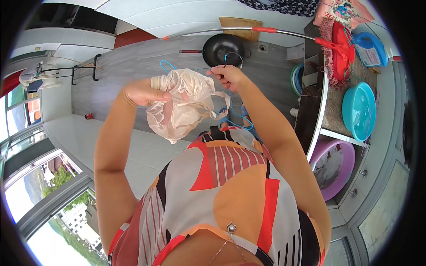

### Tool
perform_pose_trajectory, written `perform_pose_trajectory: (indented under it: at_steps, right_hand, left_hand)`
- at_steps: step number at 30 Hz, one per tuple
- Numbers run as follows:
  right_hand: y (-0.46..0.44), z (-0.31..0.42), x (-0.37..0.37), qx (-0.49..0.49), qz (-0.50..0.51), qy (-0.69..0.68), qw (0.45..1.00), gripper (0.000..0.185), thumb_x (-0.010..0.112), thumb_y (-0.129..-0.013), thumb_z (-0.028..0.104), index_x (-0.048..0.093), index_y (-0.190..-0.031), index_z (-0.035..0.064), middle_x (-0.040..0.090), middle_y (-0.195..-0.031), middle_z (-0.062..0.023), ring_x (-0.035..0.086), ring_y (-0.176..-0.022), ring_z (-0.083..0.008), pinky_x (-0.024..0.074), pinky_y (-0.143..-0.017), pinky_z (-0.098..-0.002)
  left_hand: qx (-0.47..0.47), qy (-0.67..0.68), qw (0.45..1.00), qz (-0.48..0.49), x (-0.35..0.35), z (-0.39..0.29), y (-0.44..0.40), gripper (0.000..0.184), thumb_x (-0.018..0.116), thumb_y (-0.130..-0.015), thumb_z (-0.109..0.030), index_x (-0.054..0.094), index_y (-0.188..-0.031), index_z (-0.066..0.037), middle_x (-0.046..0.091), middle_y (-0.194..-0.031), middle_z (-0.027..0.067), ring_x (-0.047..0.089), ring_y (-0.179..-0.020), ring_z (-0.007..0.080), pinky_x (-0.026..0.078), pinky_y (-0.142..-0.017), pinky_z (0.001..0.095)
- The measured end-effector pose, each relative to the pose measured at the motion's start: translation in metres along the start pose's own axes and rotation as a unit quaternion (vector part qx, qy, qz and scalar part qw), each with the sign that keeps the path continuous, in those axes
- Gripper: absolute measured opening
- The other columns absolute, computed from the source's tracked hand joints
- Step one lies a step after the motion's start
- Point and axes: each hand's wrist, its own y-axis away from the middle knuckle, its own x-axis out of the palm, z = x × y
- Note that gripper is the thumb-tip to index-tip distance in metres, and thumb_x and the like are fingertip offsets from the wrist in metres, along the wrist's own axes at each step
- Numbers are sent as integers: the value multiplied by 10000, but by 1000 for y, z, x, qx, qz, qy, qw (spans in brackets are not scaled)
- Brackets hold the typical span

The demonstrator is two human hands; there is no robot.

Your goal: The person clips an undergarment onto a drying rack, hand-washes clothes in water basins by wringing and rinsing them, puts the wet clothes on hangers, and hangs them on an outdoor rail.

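Observation:
My left hand (146, 92) is partly inside a thin cream strappy garment (182, 115), with the thumb outside and the fingers showing faintly through the cloth. The fabric is bunched at the top, and a loose strap hangs off its right side. My right hand (228, 77) pinches a blue wire hanger (164, 66) near its hook, which curves up above the fingers. One end of the hanger sticks out behind the garment at the upper left; the other loops down near my blue slippers (223, 116).
A black wok (223, 50) with a red handle lies on the grey floor ahead, near a wooden board (242, 24). A red mop (339, 51), a turquoise basin (358, 111) and a pink basin (341, 177) are at the right. Windows (40, 186) line the left.

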Motion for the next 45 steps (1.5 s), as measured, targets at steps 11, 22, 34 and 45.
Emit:
perform_pose_trajectory:
  at_steps: [11,22,34,45]
  right_hand:
    - [19,-7,6,-191,-55,101,975,178,594,-874,185,659,-897,21,440,-558,54,326,-449,-29,207,-390,-226]
    - [75,32,37,-153,110,-18,982,234,541,-923,222,628,-987,15,390,-598,62,262,-445,-27,159,-393,-207]
    - [114,59,49,-254,-31,212,943,202,596,-842,182,693,-872,8,427,-567,50,333,-495,-52,262,-468,-219]
    - [175,93,98,-291,-87,387,870,250,566,-887,224,668,-941,2,354,-542,83,276,-488,-30,207,-447,-212]
  left_hand:
    - [-179,-77,979,-64,21,4,-36,408,569,-899,-258,474,-1226,-32,658,-795,123,638,-739,190,476,-688,292]
    - [-139,-20,983,-118,10,22,-49,395,584,-890,-259,503,-1191,-15,614,-1050,119,633,-804,192,502,-753,320]
    - [-38,-100,946,-307,-19,54,-63,357,684,-810,-215,608,-1099,-20,647,-976,70,616,-883,166,494,-772,334]
    - [30,-375,785,-492,10,-3,-66,300,645,-809,-329,647,-923,-51,667,-814,95,640,-740,241,482,-662,331]
